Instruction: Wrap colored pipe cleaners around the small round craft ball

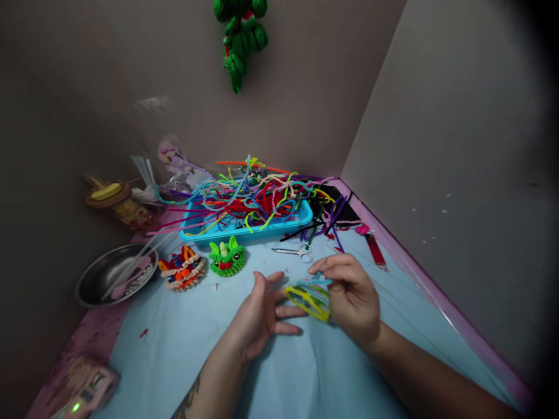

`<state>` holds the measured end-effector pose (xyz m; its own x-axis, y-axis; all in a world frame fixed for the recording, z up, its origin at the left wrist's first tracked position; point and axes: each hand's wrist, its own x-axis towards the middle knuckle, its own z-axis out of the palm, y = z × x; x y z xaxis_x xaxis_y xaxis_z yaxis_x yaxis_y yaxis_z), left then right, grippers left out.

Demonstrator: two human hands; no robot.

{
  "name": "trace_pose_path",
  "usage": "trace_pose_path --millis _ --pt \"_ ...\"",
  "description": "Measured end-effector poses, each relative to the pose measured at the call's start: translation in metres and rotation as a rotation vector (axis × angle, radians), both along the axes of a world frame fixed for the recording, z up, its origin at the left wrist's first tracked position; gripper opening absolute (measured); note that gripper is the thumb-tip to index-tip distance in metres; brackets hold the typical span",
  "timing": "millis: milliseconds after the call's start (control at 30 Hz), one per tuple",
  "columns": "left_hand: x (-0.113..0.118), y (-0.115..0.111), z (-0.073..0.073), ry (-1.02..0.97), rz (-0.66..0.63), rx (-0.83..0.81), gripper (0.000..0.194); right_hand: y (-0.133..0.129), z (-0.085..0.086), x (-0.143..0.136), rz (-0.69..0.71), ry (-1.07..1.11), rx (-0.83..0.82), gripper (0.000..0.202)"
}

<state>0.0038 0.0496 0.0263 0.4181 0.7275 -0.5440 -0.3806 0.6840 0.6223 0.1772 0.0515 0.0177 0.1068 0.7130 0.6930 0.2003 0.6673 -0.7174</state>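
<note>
My right hand [354,297] is closed in a pinch on a light blue strand of a pipe cleaner piece [309,302] made of yellow, green and light blue stems. The piece is bent into loops and slightly blurred. Palm up, my left hand [268,314] lies open with its fingers spread, and the piece hangs over the fingertips; I cannot tell whether they touch. Beyond the hands lies a pair of small scissors [297,252]. Two finished-looking fuzzy heads sit to the left: a green one [227,257] with ears and an orange and cream one [183,269].
A blue tray [209,237] heaped with colourful pipe cleaners stands at the back. On the left are a metal bowl [96,279] holding small white beads and a pink device [89,384] with a green light. A red strip [375,250] lies by the right wall. Green figures [240,43] hang above.
</note>
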Motion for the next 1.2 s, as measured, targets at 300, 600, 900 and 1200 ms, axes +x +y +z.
trace_pose_path --millis 300,600,900,1200 --pt "0.003 -0.007 -0.008 -0.388 -0.096 0.002 0.059 0.001 0.01 0.001 -0.098 -0.031 0.016 0.015" --pt "-0.016 0.006 -0.007 -0.206 0.156 0.257 0.049 0.002 0.006 0.002 -0.068 -0.217 -0.022 0.02" --pt "-0.011 0.004 -0.005 -0.111 0.244 0.342 0.047 0.003 0.003 -0.007 0.187 0.167 -0.209 0.009" --pt "-0.004 0.003 -0.01 0.449 0.389 0.628 0.019 -0.002 0.01 -0.013 0.359 0.228 -0.309 0.01"
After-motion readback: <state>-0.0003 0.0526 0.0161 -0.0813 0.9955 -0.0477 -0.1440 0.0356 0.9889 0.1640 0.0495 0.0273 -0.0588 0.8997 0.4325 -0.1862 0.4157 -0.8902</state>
